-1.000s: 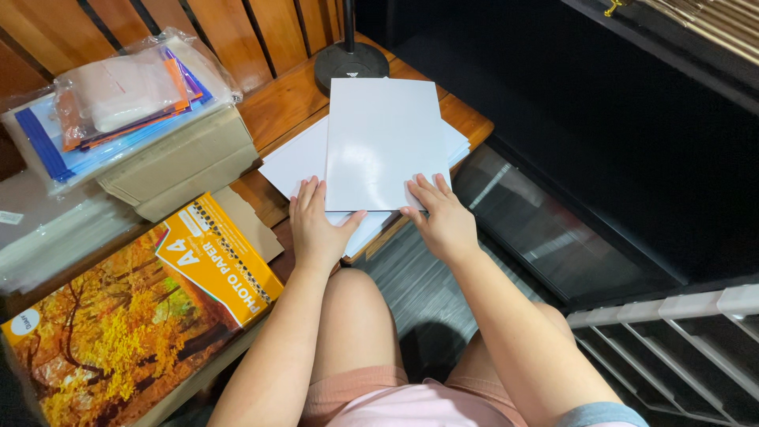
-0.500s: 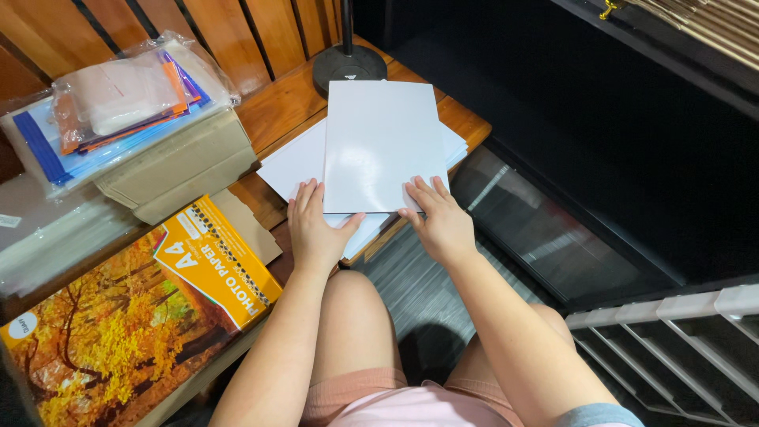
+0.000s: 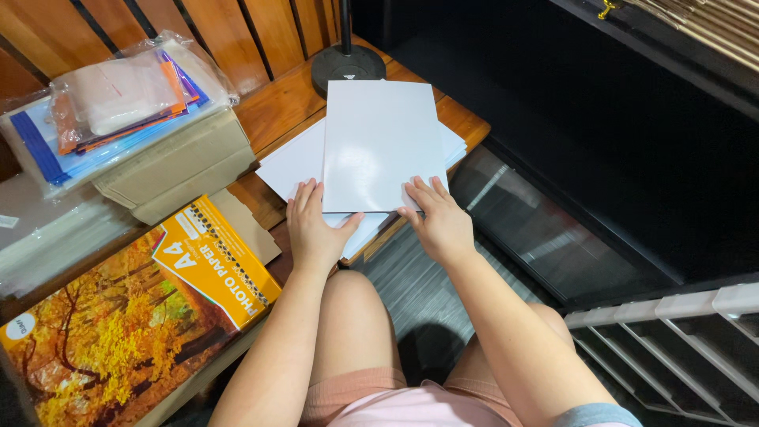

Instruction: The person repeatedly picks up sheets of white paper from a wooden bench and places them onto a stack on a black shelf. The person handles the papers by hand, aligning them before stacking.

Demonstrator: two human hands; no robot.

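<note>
The white sheet (image 3: 379, 142) lies on top of a loose stack of white paper (image 3: 296, 162) at the near corner of the wooden surface (image 3: 277, 107), its lower edge held by both hands. The left hand (image 3: 315, 225) rests spread, fingers flat on the stack and thumb reaching under the sheet's bottom edge; the right hand (image 3: 435, 217) lies with fingers fanned on the sheet's lower right corner. The stack sits skewed and its near corner juts past the surface's edge above the person's knees, so a sideways push could likely slide lower sheets off onto the floor. The glossy top sheet may also take smudges from the fingers pressing it, or crease at the corner if the thumb lifts unevenly. The black lamp base (image 3: 348, 67) stands touching or just beside the sheet's far edge; which one cannot be told. How many sheets the stack holds is hidden. The photo paper pack (image 3: 134, 316) is cut off at the lower left, and the contents of the clear plastic bags (image 3: 111, 107) on the cardboard box (image 3: 178, 166) are hard to make out.
</note>
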